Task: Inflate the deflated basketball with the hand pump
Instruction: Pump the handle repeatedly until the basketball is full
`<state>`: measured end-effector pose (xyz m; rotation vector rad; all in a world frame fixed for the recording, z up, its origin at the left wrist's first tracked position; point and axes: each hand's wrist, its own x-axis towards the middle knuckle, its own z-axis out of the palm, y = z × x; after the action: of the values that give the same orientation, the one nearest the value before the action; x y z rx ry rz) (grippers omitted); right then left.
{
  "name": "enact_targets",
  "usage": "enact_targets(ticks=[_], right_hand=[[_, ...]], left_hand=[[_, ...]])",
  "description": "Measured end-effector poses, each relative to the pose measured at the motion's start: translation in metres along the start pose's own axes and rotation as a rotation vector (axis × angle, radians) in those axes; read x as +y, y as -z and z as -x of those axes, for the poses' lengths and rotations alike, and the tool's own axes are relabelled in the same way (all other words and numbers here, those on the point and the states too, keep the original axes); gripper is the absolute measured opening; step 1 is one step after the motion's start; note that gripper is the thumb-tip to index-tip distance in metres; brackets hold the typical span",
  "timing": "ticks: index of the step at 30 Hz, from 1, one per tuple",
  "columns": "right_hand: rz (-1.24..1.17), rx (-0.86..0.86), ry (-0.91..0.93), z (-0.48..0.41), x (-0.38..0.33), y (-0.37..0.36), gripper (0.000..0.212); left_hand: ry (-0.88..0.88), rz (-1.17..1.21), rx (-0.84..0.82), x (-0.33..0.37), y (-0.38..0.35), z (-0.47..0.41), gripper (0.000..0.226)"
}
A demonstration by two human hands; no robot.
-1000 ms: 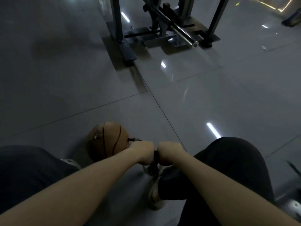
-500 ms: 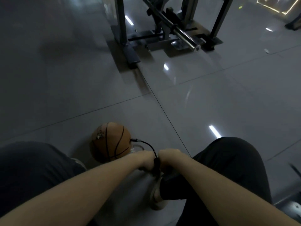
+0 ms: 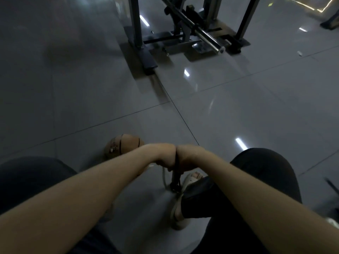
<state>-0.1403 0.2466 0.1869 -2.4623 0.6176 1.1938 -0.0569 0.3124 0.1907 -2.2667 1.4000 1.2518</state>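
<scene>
Orange basketball [image 3: 121, 145], logo [image 3: 113, 149] blurred; left hand [image 3: 163, 155] and right hand [image 3: 189, 158] grip pump [image 3: 176, 177].

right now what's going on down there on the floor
A person is working a hand pump to inflate a basketball. The left hand and right hand grip the top of the pump side by side, fingers curled round it. Its dark shaft runs down to the tiled floor, next to the person's shoe. The basketball lies on the floor just beyond the left forearm, partly hidden by it. A weight rack stands farther off.
</scene>
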Motion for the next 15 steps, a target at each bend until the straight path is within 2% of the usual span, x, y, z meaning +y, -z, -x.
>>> enact_targets(ticks=[2, 6, 7, 9, 12, 15], right_hand=[[0.045, 0.039, -0.040, -0.011, 0.003, -0.021, 0.033], [0.077, 0.015, -0.056, -0.035, 0.007, -0.047, 0.035], [0.074, -0.002, -0.046, -0.041, 0.008, -0.052, 0.037], [0.062, -0.021, -0.041, -0.049, 0.010, -0.059, 0.040], [0.055, 0.018, -0.016, -0.053, 0.012, -0.062, 0.040], [0.045, 0.058, -0.005, -0.055, 0.011, -0.061, 0.039]], left_hand=[[-0.007, -0.035, 0.042, -0.002, -0.019, -0.008, 0.022], [-0.023, -0.192, -0.004, -0.002, -0.050, -0.027, 0.012], [-0.030, -0.195, -0.005, -0.004, -0.056, -0.031, 0.008], [-0.054, -0.177, 0.032, -0.007, -0.066, -0.036, 0.017], [-0.081, -0.137, 0.113, -0.013, -0.074, -0.040, 0.022], [-0.083, -0.105, 0.118, -0.014, -0.069, -0.035, 0.021]])
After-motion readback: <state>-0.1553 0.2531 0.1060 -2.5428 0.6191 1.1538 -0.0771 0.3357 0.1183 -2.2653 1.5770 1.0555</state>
